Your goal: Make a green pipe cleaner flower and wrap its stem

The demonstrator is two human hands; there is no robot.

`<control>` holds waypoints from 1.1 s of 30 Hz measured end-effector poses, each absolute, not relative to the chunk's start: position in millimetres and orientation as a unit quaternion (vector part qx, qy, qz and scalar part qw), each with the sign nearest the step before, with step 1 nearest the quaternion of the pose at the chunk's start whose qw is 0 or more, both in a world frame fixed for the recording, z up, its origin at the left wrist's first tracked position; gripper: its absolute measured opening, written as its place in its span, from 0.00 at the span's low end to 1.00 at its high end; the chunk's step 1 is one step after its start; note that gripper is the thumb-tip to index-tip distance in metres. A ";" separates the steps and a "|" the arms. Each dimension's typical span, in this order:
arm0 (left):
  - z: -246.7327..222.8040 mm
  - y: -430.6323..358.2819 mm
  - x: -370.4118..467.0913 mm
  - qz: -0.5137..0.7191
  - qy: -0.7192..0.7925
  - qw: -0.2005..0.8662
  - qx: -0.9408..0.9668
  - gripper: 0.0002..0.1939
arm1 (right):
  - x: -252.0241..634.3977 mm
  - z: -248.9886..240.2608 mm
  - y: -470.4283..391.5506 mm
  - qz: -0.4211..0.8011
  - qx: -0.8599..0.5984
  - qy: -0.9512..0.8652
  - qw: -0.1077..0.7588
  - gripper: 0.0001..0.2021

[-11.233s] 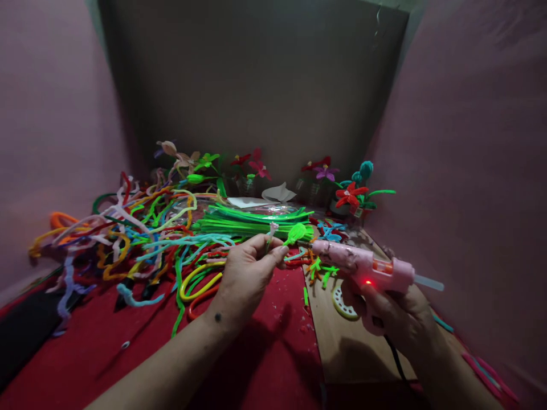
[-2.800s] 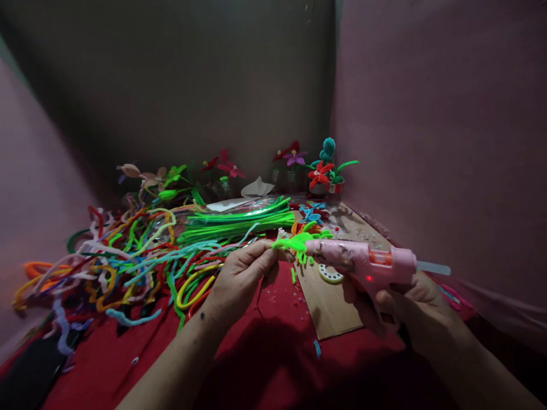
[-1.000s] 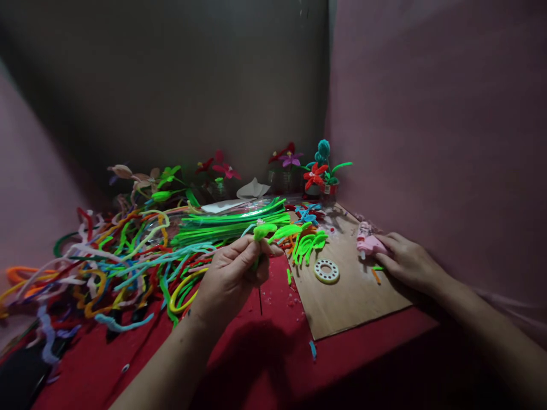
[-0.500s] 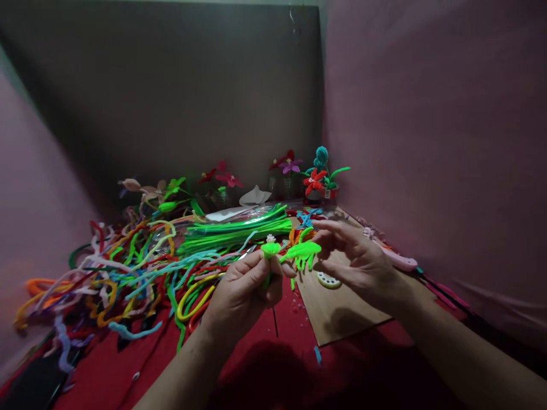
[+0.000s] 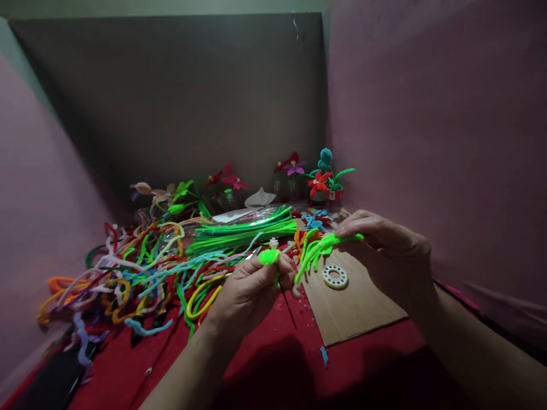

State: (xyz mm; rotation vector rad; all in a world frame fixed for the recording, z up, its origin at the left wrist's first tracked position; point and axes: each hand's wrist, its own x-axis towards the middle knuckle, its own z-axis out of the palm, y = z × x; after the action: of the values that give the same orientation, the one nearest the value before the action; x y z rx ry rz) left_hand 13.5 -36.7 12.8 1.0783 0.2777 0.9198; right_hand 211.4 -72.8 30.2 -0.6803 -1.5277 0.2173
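Pinched in my left hand (image 5: 252, 285) is a dark thin stem with a bright green petal (image 5: 269, 257) and a small pale bead cluster (image 5: 273, 243) at its top. My right hand (image 5: 387, 250) grips a bunch of bright green fuzzy pieces (image 5: 327, 242) between thumb and fingers, over the cardboard. Its green strands hang down to the left, toward my left hand. A round white ring with dark dots (image 5: 335, 277) lies on the cardboard (image 5: 354, 313) below.
Tangled coloured pipe cleaners (image 5: 141, 267) cover the left of the red cloth (image 5: 265, 364). Behind my hands lies a green bundle (image 5: 243, 234). Fuzzy flowers, including a red one (image 5: 319, 182), stand at the back. A black flat object (image 5: 55, 373) is at lower left.
My right hand has closed on the green pieces and moved up and right with them, away from my left hand. The stem in my left hand tilts more. The view has shifted slightly.
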 end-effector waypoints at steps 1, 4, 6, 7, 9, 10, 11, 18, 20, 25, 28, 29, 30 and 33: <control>13.2 -36.3 13.4 0.419 0.131 0.756 0.486 0.09 | 212.2 31.5 -74.1 0.098 -0.302 -0.673 0.668 0.08; 14.9 -36.1 12.8 0.415 0.151 0.776 0.450 0.08 | 211.5 34.1 -75.6 0.116 -0.286 -0.681 0.664 0.08; 14.9 -35.8 12.4 0.420 0.153 0.786 0.427 0.08 | 208.3 34.1 -73.9 0.130 -0.268 -0.694 0.655 0.08; 14.1 -35.3 12.3 0.424 0.150 0.788 0.421 0.08 | 206.0 33.6 -72.3 0.139 -0.260 -0.700 0.650 0.08; 11.1 -33.6 12.5 0.431 0.154 0.784 0.419 0.07 | 200.5 31.7 -68.3 0.158 -0.246 -0.713 0.638 0.07; 9.1 -32.6 12.7 0.436 0.161 0.778 0.422 0.06 | 197.5 30.4 -66.3 0.166 -0.238 -0.718 0.633 0.07; 7.1 -31.8 13.1 0.439 0.170 0.772 0.427 0.06 | 194.6 29.2 -64.4 0.171 -0.232 -0.722 0.629 0.06; 3.0 -33.9 13.9 0.406 0.196 0.763 0.463 0.07 | 186.4 23.1 -55.7 0.169 -0.225 -0.744 0.606 0.03; 3.7 -35.0 13.7 0.397 0.192 0.769 0.462 0.07 | 187.5 23.1 -54.9 0.158 -0.222 -0.752 0.600 0.03; 3.5 -34.6 14.6 0.389 0.172 0.787 0.446 0.07 | 188.6 27.0 -57.9 0.118 -0.223 -0.770 0.586 0.03; 2.6 -34.2 15.4 0.386 0.163 0.797 0.435 0.08 | 188.0 29.4 -60.2 0.089 -0.228 -0.782 0.573 0.04; 2.1 -34.3 15.6 0.385 0.161 0.798 0.435 0.08 | 188.0 29.7 -60.6 0.081 -0.232 -0.786 0.568 0.04; 1.7 -34.4 15.8 0.385 0.159 0.797 0.436 0.09 | 188.1 29.6 -61.0 0.074 -0.237 -0.789 0.562 0.04; 0.1 -34.7 16.4 0.389 0.162 0.794 0.438 0.10 | 189.1 28.1 -61.6 0.061 -0.255 -0.797 0.544 0.06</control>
State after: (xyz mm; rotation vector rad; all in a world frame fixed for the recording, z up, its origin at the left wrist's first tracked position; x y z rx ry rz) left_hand 16.4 -34.7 0.1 0.9422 0.3491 0.8373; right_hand 189.1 -61.6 28.1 -0.6050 -1.8924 0.1439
